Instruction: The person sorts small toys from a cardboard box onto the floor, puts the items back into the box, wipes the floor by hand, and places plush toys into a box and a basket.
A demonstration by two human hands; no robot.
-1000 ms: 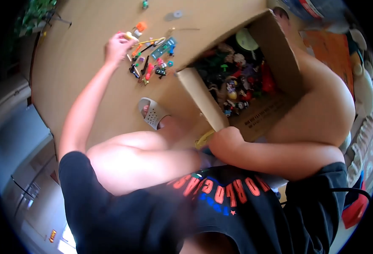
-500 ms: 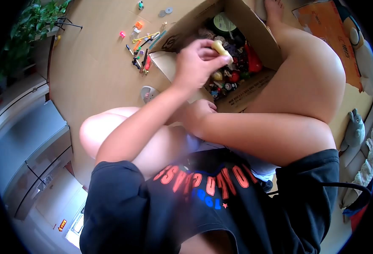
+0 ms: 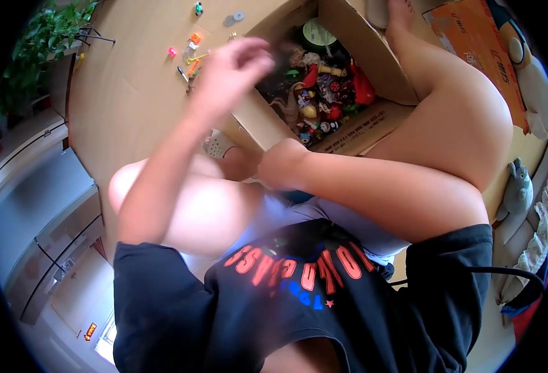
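My left hand [image 3: 233, 71] is raised beside the left wall of an open cardboard box [image 3: 264, 121]. It is smeared by motion, with fingers loosely curled and apart and nothing visible in them. Inside the box lies a jumble of small toys, among them a pale yellow toy piece [image 3: 331, 71], a red item [image 3: 364, 87] and a round green-and-white lid [image 3: 319, 32]. My right hand [image 3: 284, 163] rests low at the box's near edge, close to my crossed legs. Its fingers are bent under and hidden, so its grip cannot be made out.
Small toys and pens lie scattered on the floor left of the box, including an orange piece [image 3: 195, 38], a pink piece [image 3: 172, 51] and a little green figure [image 3: 198, 9]. Flattened orange cardboard [image 3: 473, 53] and a grey plush toy [image 3: 517, 189] are at right.
My left hand has moved left, away from above the box. The pale yellow toy piece it held is out of its fingers, and a similar piece lies in the box.
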